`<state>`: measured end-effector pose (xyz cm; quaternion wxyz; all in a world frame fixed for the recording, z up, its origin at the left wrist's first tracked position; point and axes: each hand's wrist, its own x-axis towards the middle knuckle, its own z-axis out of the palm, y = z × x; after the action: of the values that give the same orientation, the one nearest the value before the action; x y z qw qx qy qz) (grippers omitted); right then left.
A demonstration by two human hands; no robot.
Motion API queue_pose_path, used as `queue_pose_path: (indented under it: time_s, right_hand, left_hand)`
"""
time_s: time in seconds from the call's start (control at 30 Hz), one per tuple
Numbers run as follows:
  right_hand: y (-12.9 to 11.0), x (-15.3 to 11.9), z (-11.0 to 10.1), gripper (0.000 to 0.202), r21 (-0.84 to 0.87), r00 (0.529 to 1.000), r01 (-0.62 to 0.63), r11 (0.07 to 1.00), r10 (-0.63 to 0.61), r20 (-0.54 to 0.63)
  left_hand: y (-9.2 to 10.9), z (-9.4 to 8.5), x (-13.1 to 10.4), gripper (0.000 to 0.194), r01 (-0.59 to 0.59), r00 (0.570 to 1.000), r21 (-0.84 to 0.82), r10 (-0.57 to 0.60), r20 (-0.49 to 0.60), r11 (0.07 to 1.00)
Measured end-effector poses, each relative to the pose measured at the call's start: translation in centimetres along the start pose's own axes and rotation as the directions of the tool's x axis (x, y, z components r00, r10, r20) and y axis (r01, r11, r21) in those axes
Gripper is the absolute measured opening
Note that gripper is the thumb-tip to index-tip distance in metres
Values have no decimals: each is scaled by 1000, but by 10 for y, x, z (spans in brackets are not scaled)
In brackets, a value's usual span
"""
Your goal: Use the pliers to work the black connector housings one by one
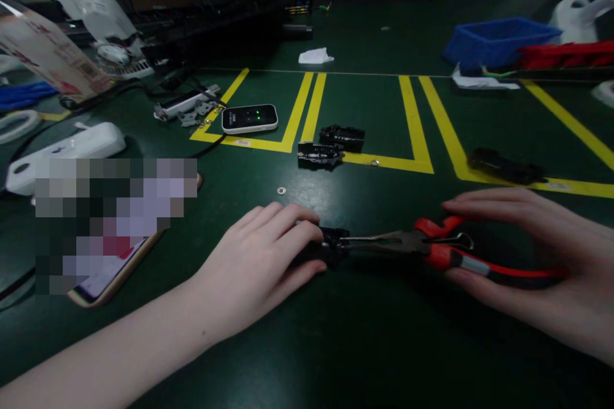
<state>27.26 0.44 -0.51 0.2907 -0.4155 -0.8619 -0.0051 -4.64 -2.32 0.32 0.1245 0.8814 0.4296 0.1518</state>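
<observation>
Well, our left hand (268, 246) is closed down on a black part (336, 238) low over the green table (384, 345), its fingers curled over the far side and the thumb on the near side. Much of that part is hidden under our fingers, so only its right end shows. Our right hand (570, 287) grips the red-handled pliers (437, 248), with the fingers along the far handle and the thumb against the near one. The two handles stand apart (a thin bent wire spring shows between them), and the long nose points left to the exposed end of the black part. Whether the tips pinch anything there, we cannot tell.

Beyond our left hand lies a small metal ring (281, 191), and past it two black pieces (320, 154) sit close together near the yellow tape (421, 163). Another black piece (506, 166) rests beyond our right hand, on the next tape corner. Farther off to the left we see a white-edged device (249, 119) with green lights; nearer on that side is a phone (112, 268), its screen mostly pixelated. A blue bin (501, 41) stands at the far right.
</observation>
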Motion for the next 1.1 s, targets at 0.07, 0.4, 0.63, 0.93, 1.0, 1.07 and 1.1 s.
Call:
queue_pose_path:
  time_s: [0.07,0.4,0.63,0.93,1.0,1.07,1.1]
  right_hand:
    - [3,-3,2,47,-31,999,34,999,-34,-3]
    - [14,-14,6,54,-49,999,-34,998,35,9]
    - [9,-9,6,48,-55,1000,2,998,-4,-29]
    - [-7,-2,2,43,-24,997,-52,998,51,-57]
    - [-8,-1,2,42,-12,997,-50,999,49,-52]
    - [-8,-1,2,42,-6,998,-37,999,37,-51]
    - [-8,-2,2,43,-5,998,-35,999,34,-48]
  left_hand:
    - [2,-1,1,15,-14,1000,39,13,17,999]
    - [1,0,2,16,-55,998,96,53,20,994]
    - [0,-2,0,27,-122,992,145,118,33,982]
    - [-3,-1,-1,27,-135,991,124,133,20,983]
    - [-4,0,-1,27,-132,991,114,130,22,985]
    - [-4,0,-2,25,-127,992,101,125,25,987]
    - [-3,-1,-2,24,-124,992,94,122,25,988]
